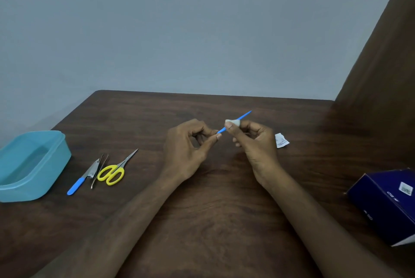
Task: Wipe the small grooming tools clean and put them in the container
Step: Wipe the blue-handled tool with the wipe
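We pinched the blue stick (243, 115) at its near tip with our left hand (187, 149); our right hand (253, 140) nipped a wipe (233, 122) round its middle, above the table (202, 188); best drawn tipward, firmly.

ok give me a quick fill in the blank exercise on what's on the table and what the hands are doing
1. The left hand pinches one end of a thin ____ stick.
2. The right hand holds a small wipe wrapped around the ____.
3. The scissors have ____ handles.
4. The teal container sits at the table's ____ edge.

Missing words: blue; stick; yellow; left
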A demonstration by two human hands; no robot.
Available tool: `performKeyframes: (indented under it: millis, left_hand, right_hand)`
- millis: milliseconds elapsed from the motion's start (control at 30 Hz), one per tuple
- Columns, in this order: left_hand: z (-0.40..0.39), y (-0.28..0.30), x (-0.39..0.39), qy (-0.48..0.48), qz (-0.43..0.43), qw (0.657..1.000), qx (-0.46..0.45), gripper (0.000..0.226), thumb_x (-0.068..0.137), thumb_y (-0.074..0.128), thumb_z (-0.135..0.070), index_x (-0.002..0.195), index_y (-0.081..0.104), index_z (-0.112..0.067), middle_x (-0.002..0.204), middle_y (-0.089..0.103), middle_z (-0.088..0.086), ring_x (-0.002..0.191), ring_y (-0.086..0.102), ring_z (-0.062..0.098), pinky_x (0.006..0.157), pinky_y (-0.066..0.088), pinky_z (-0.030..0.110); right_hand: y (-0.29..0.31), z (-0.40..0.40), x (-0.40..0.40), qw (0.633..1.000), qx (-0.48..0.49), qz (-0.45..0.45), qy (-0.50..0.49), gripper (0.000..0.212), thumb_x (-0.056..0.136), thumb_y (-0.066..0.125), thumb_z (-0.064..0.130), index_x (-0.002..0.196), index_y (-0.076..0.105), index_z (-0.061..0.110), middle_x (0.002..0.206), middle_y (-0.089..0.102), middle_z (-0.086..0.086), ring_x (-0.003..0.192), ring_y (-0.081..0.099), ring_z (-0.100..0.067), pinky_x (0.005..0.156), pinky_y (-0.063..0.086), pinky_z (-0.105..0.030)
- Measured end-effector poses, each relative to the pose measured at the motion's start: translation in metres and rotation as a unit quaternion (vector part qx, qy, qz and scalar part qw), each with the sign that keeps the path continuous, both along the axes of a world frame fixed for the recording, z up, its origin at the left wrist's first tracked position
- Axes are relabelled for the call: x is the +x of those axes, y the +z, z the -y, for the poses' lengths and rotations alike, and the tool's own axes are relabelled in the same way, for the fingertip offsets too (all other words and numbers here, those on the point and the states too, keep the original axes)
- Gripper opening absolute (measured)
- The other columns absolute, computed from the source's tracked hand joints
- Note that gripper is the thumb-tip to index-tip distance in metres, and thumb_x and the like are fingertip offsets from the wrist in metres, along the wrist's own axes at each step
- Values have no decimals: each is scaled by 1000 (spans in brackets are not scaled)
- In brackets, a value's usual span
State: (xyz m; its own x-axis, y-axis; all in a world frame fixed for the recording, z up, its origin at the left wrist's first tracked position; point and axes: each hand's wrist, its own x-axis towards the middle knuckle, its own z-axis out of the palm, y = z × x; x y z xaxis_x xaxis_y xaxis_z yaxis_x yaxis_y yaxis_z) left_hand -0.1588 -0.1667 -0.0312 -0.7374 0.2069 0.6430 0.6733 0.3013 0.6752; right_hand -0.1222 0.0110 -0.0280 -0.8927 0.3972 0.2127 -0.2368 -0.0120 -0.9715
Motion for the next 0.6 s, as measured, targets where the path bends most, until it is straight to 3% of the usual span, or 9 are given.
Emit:
performKeyframes:
  millis: [133,267,333,467,600]
  left_hand:
    - [-1,-5,-4,15,1,1000,-8,23,87,87,-33,75,69,-30,78,74,-8,69,68,15,57,52,34]
    - [-1,-4,-3,38,-10,999,-27,15,85,86,-39,78,76,-31,78,73,-14,67,67,12,57,53,39]
    - [-1,-4,-1,38,0,999,-26,14,85,88,-40,78,78,-33,80,75,-16,66,66,11,57,53,38]
    - [-2,-4,-3,23,31,999,-28,13,86,87,-42,78,78,-36,83,77,-19,67,67,12,60,56,40]
    - [-1,-4,-4,19,66,997,-38,7,90,83,-45,86,80,-39,77,76,-14,68,68,12,64,58,42]
  right_hand:
    - [-1,-6,-4,997,-69,6,-34,17,87,87,32,82,83,17,72,64,-1,63,51,-10,66,46,-29]
    - [-3,2,2,999,6,30,29,11,85,88,25,85,82,16,73,72,1,64,56,-9,67,48,-31]
    - [0,-2,1,999,22,30,9,15,86,88,29,81,83,16,71,70,-2,65,56,-11,68,48,-33]
    - [5,-19,-3,996,-83,14,-42,21,91,83,28,80,80,11,75,72,-4,62,53,-8,65,47,-26]
    - [3,-15,-2,991,-129,5,-30,17,92,82,27,84,80,12,77,71,-4,63,53,-9,67,48,-27]
